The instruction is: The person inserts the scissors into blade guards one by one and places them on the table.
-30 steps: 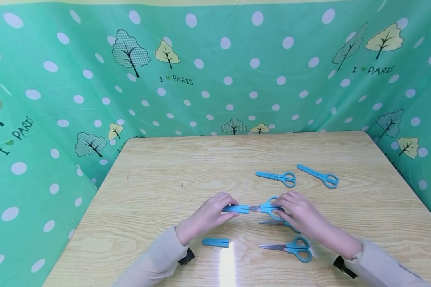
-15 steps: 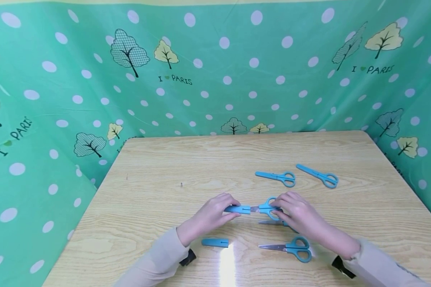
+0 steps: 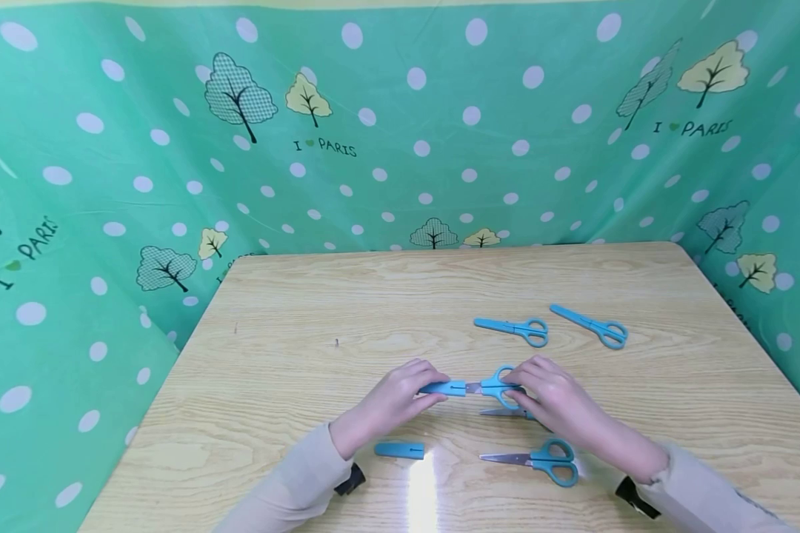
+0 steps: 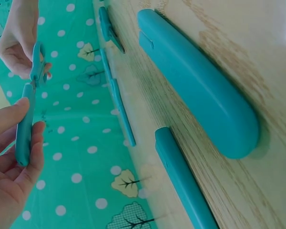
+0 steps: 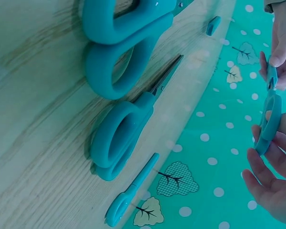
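Observation:
In the head view my left hand (image 3: 400,392) pinches a blue blade cover (image 3: 448,388) between thumb and fingers. My right hand (image 3: 550,389) grips blue-handled scissors (image 3: 500,389) by the finger loops. The blade tips are inside the cover, and a short strip of bare metal shows between cover and handles. The left wrist view has the cover (image 4: 25,129) along the left fingers, in line with the scissors. Beneath the right hand lies a second pair of scissors (image 3: 507,412), its handles partly hidden. Nearer me rest uncovered scissors (image 3: 553,460) and a loose blade cover (image 3: 400,450).
Two covered pairs of scissors, the left pair (image 3: 513,329) and the right pair (image 3: 590,326), lie farther back on the wooden table (image 3: 307,296). Another loose cover (image 4: 183,179) shows in the left wrist view. A green dotted curtain (image 3: 400,111) surrounds the table's far edges.
My left hand has moved slightly right with the cover, and the scissors have come slightly left. Less bare blade shows between them. The things on the table have not moved.

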Available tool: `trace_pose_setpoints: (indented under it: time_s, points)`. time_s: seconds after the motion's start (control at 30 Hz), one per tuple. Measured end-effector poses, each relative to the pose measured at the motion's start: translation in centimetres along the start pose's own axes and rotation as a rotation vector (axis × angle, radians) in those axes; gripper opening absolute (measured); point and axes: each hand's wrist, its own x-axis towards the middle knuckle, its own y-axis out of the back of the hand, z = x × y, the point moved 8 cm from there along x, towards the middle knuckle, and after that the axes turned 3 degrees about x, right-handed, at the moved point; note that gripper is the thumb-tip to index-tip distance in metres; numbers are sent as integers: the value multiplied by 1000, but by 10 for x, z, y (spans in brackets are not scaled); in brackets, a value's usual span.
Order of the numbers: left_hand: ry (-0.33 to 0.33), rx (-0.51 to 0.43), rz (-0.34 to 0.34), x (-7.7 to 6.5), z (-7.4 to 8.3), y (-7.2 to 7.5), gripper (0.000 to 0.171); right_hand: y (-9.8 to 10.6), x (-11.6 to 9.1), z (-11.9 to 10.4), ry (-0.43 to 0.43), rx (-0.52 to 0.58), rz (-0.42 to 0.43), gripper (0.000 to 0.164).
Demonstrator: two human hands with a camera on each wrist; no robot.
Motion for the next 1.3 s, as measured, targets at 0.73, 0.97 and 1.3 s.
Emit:
trace_pose_setpoints:
  time_s: [0.73, 0.97, 1.3]
  points:
    - [-57, -69, 53, 1, 6, 2, 20, 2, 1, -3, -2, 47, 20, 45]
    - [-74, -65, 58, 0, 9, 0, 19, 2, 2, -5, 12, 77, 37, 44]
    - [-83, -36, 69, 2, 12, 0, 19, -2, 2, -6, -16, 78, 46, 43]
